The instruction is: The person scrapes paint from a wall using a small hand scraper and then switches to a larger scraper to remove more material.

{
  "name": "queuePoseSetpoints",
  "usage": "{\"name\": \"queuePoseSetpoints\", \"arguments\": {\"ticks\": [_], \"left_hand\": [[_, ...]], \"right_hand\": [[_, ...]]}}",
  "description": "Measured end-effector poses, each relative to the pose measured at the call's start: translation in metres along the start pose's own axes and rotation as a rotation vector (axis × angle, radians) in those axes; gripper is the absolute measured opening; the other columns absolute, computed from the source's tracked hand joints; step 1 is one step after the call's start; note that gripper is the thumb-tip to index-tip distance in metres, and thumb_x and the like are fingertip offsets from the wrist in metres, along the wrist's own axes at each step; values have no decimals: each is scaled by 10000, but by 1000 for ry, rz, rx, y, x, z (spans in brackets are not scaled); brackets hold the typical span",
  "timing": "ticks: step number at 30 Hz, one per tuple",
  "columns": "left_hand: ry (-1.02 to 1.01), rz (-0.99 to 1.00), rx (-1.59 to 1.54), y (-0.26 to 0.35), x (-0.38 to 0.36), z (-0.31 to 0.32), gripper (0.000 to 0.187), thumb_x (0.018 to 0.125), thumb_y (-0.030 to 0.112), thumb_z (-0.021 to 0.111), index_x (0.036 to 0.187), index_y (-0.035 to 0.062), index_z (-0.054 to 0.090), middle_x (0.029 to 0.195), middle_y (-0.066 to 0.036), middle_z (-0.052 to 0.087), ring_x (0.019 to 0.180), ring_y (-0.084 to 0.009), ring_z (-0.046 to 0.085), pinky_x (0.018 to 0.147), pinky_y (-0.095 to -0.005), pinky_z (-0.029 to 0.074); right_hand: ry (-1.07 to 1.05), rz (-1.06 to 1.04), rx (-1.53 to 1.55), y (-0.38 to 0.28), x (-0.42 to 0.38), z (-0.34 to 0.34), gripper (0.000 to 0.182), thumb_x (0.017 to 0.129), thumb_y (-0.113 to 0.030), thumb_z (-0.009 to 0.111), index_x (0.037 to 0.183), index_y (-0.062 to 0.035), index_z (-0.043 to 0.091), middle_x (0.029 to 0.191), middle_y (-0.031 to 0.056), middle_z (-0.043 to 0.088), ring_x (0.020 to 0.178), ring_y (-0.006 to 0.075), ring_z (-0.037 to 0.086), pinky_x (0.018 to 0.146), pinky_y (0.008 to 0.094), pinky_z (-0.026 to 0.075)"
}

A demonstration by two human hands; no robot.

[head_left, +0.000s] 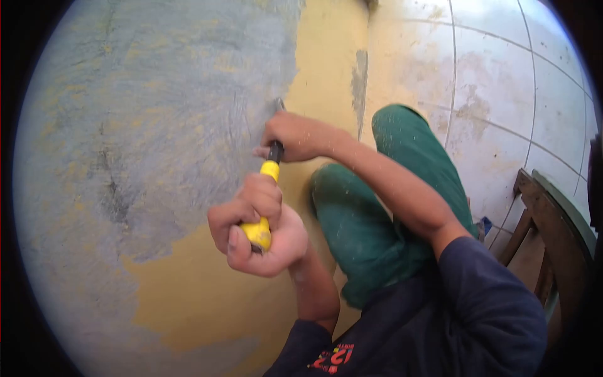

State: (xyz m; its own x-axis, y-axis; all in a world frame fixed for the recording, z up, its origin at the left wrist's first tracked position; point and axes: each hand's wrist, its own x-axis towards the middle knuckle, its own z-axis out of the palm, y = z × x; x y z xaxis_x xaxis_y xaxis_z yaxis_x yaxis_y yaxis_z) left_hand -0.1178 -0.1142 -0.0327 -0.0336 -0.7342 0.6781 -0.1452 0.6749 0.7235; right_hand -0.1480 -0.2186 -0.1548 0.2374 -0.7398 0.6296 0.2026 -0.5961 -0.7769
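Note:
My left hand (260,220) is wrapped round the yellow grip of a scraper (270,168) with a yellow and black handle. Further along the tool, my right hand (298,135) closes round its shaft near the front end. A small metal tip pokes out past my right fingers, against the wall (176,125); most of the blade is hidden. Grey, roughened surface covers the wall left of the tip, while yellow paint (330,63) stays along the right and below. Pale specks of dust cling to my right forearm.
My bent knees in green trousers (358,213) are close beside the wall. White tiles (490,81) with brown stains extend at the upper right. A wooden piece of furniture (549,220) stands at the right edge, behind my right arm.

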Motion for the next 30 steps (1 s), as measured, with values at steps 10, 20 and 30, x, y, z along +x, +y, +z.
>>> {"name": "queuePoseSetpoints", "arguments": {"ticks": [10,20,30], "left_hand": [[-89,217,108,63,-88,-10,189,925,242,401,841,73,392,510,-78,463,470,-209,454,629,-438,477],[-165,6,92,80,-110,-62,285,787,162,694,951,78,477,759,-74,581,805,-280,631,909,-525,470],[-195,-27,117,107,-133,-72,133,781,70,629,727,70,507,589,-20,492,536,-210,508,641,-386,462]], "right_hand": [[-325,-116,-324,-75,-24,-36,441,838,-278,670,499,-59,494,524,75,497,649,267,482,747,376,428],[-519,2,-336,-83,-81,17,449,844,-285,690,509,-50,506,529,91,500,639,276,483,724,404,427],[-541,65,-169,-94,-85,59,429,808,-221,728,517,-21,483,517,127,454,585,300,446,635,395,391]]}}
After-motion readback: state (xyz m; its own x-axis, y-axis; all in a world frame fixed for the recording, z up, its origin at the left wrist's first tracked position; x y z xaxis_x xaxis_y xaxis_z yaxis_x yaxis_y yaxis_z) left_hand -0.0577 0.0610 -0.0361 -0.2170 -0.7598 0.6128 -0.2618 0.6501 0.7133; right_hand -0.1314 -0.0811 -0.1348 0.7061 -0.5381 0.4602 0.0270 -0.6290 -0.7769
